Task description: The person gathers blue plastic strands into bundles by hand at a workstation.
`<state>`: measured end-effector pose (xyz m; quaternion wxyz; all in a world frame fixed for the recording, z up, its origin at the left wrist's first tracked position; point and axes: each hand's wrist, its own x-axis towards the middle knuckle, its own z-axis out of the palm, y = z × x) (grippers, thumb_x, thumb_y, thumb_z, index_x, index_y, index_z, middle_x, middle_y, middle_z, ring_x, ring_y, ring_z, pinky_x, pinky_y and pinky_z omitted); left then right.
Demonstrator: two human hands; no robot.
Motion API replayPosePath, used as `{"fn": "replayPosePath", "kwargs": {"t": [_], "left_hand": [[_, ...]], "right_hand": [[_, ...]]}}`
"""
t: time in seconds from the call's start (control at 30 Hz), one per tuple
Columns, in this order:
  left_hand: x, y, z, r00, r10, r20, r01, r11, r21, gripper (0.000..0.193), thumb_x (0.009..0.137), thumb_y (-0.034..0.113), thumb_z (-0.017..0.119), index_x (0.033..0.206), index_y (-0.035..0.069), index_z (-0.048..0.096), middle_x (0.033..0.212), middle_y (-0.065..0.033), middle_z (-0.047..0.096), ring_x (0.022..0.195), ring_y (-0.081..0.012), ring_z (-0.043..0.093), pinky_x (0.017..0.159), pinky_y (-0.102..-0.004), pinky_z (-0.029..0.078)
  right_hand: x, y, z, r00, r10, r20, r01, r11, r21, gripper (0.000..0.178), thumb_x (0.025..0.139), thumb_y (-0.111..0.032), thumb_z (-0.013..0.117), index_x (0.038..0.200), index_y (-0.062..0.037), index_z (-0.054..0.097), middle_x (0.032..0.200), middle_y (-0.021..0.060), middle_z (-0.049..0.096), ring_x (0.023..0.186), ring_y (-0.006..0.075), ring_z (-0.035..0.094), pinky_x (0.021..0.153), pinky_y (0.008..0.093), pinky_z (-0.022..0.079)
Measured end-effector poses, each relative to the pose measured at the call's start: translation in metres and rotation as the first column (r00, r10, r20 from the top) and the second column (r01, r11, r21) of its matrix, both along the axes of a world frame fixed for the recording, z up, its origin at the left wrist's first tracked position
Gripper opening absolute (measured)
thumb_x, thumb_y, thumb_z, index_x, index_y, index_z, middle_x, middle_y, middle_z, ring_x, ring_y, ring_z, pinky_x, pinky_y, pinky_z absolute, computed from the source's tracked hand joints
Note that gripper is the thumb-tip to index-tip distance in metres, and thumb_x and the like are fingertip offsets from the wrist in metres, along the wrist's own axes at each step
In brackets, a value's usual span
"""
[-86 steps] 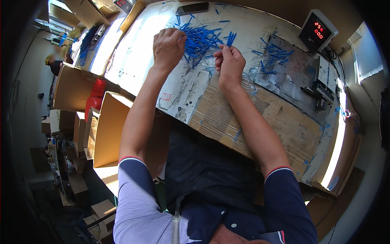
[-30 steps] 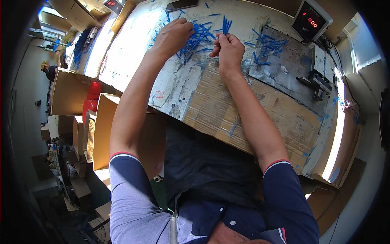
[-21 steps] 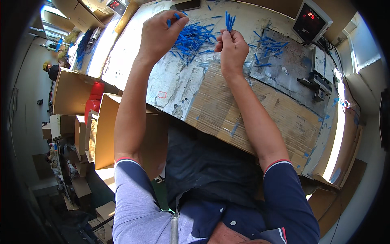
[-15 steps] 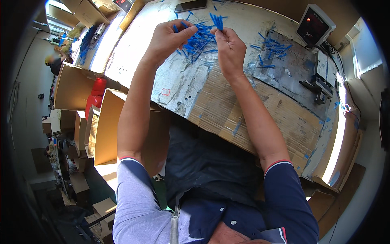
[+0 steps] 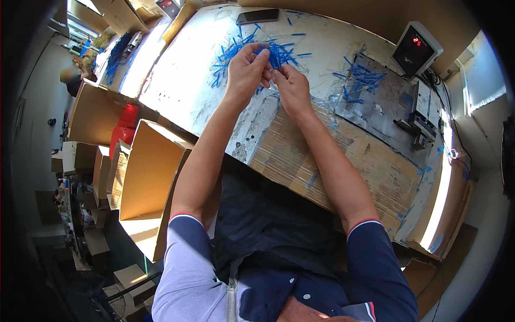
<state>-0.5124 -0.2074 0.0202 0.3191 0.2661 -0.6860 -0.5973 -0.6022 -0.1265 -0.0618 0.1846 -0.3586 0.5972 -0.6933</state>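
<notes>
A loose heap of small blue brushes (image 5: 228,58) with thin wire stems is spread over the far middle of the worktable. My left hand (image 5: 248,75) is over this heap, its fingers curled and thumb pressed in; what it grips is hidden. Close beside it, my right hand (image 5: 293,92) pinches a bunch of the blue brushes (image 5: 277,58), whose tips rise between the two hands. The fingertips of both hands meet or nearly meet at the bunch. Behind it lie more brushes, so its outline is hard to separate.
To the right, a smaller pile of blue brushes (image 5: 366,79) lies on a grey metal plate (image 5: 383,107). A digital display (image 5: 417,49) stands behind it. Cardboard (image 5: 343,155) covers the table's near side; a phone (image 5: 257,16) lies at the back. Open cartons (image 5: 147,177) stand left; another person (image 5: 72,78) is farther off.
My left hand has moved right and slightly down to meet my right hand. The right hand has come lower and left with its bunch. The display's reading has changed.
</notes>
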Motion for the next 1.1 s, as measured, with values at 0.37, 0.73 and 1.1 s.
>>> {"fn": "replayPosePath", "kwargs": {"t": [0.37, 0.73, 1.1], "left_hand": [[-0.022, -0.073, 0.028, 0.991, 0.112, 0.077, -0.084, 0.952, -0.293, 0.042, 0.098, 0.039, 0.07, 0.113, -0.001, 0.072, 0.091, -0.0059, 0.073, 0.079, -0.0107, 0.069, 0.057, -0.0248, 0.054], [-0.139, -0.293, -0.034, 0.661, 0.371, 0.652, 0.553, 0.346, -0.758, 0.058, 0.085, 0.032, 0.08, 0.138, 0.014, 0.063, 0.13, -0.0156, 0.069, 0.119, -0.0338, 0.066, 0.103, -0.044, 0.052], [-0.176, -0.313, -0.047, 0.623, 0.22, 0.751, 0.708, 0.251, -0.661, 0.065, 0.087, 0.016, 0.077, 0.145, 0.004, 0.05, 0.125, -0.0229, 0.068, 0.111, -0.0341, 0.068, 0.097, -0.0475, 0.054]], "right_hand": [[0.003, 0.015, 0.012, 0.908, 0.159, 0.387, -0.18, 0.984, 0.019, 0.024, 0.107, -0.02, 0.053, 0.099, -0.0011, 0.065, 0.07, -0.001, 0.056, 0.055, 0.0074, 0.049, 0.05, 0.0236, 0.042], [0.029, 0.011, -0.001, 0.975, 0.011, -0.223, 0.038, 0.976, 0.212, 0.015, 0.101, -0.021, 0.061, 0.099, -0.0057, 0.061, 0.086, 0.0205, 0.068, 0.078, 0.0436, 0.065, 0.064, 0.0518, 0.049], [0.026, 0.007, -0.002, 0.972, -0.001, -0.235, 0.057, 0.971, 0.233, 0.013, 0.1, -0.018, 0.061, 0.102, -0.0054, 0.062, 0.083, 0.0189, 0.067, 0.075, 0.0419, 0.065, 0.063, 0.0486, 0.049]]}}
